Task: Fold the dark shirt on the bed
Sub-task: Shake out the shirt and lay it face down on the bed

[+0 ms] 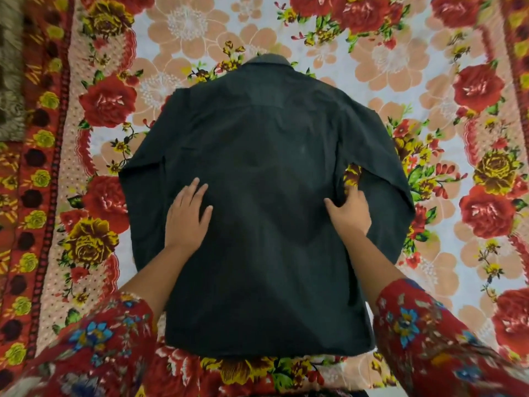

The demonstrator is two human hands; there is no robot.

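The dark shirt [266,173] lies spread out back side up on the bed, collar at the far end and hem toward me. Both long sleeves hang down along its sides. My left hand [187,217] lies flat on the left part of the shirt's back, fingers straight. My right hand [347,212] rests on the shirt's right side seam, just below the armpit gap, with its fingers spread and slightly bent against the cloth. Whether it pinches the fabric cannot be made out.
A floral bedsheet [446,156] with red roses covers the whole bed around the shirt. A red patterned border [34,173] runs down the left side. A brown furry cloth [10,70] sits at the far left edge.
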